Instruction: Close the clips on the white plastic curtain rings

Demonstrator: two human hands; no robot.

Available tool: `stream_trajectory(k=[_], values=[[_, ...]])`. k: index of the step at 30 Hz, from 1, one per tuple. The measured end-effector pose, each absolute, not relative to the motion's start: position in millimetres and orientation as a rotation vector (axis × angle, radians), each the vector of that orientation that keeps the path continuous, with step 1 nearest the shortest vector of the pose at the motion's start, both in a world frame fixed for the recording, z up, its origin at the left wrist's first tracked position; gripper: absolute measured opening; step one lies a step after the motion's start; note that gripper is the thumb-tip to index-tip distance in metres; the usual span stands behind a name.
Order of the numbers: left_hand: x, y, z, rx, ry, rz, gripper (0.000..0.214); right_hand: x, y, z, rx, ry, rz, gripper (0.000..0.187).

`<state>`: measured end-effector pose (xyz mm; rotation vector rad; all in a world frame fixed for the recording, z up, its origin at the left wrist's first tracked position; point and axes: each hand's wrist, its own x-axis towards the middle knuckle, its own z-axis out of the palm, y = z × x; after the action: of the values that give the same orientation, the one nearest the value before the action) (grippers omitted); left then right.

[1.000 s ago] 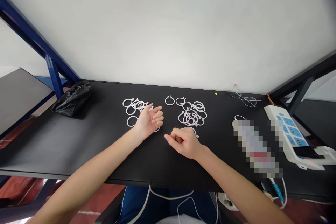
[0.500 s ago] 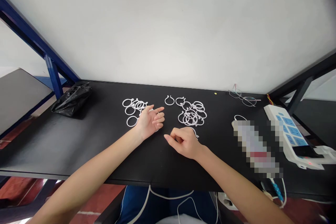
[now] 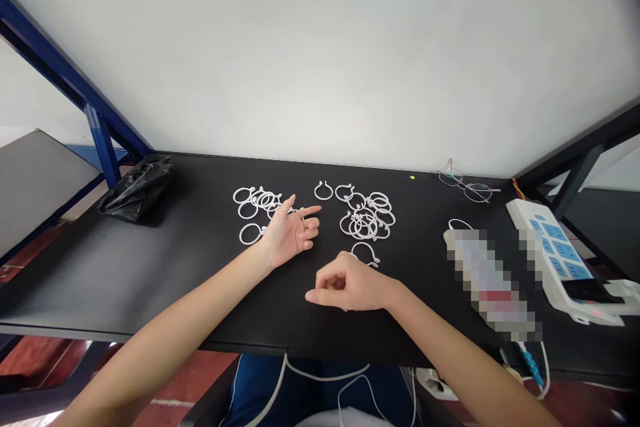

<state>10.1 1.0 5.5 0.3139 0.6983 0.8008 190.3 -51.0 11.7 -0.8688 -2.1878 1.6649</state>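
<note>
Ring [image 3: 363, 244] more exposed, seemingly easier to reach: right hand [image 3: 351, 283] has drawn back
Its grip narrow, contents cannot be told; left hand [image 3: 288, 235] palm-up, grip loose, bare

Both forearms [image 3: 200, 307] are left bare from the frame's lower edge up to the wrists, as are the left hand [image 3: 290, 237] and the right hand [image 3: 353, 283]. Slender fingers [image 3: 309, 235] are shown on the left. At the bottom centre, dark blue legwear [image 3: 310, 397] is worn, edged on its left by a thin white line [image 3: 231, 387]. Below it, a pale cloth [image 3: 330, 419] is cut off by the frame. The blue fabric is crossed by white cables [image 3: 271, 395].
</note>
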Motion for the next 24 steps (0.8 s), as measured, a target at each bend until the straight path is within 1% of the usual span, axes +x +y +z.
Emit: stream_trajectory(k=[3,9,13,18,24], values=[[10,0,7,0.321,0.704,0.795,0.049,191,-51,13,-0.884,-2.142,1.688,0.039],[10,0,5,0.342,0.682,0.796,0.050,189,-47,7,-0.894,-2.153,1.495,0.041],[8,1,3,0.369,0.653,0.805,0.051,188,-46,-2,-0.937,-2.190,1.255,0.041],[6,1,2,0.383,0.638,0.813,0.050,184,-44,-14,-0.994,-2.209,0.887,0.033],[10,1,1,0.535,0.694,0.781,0.048,181,-39,-24,-1.015,-2.133,0.722,0.032]])
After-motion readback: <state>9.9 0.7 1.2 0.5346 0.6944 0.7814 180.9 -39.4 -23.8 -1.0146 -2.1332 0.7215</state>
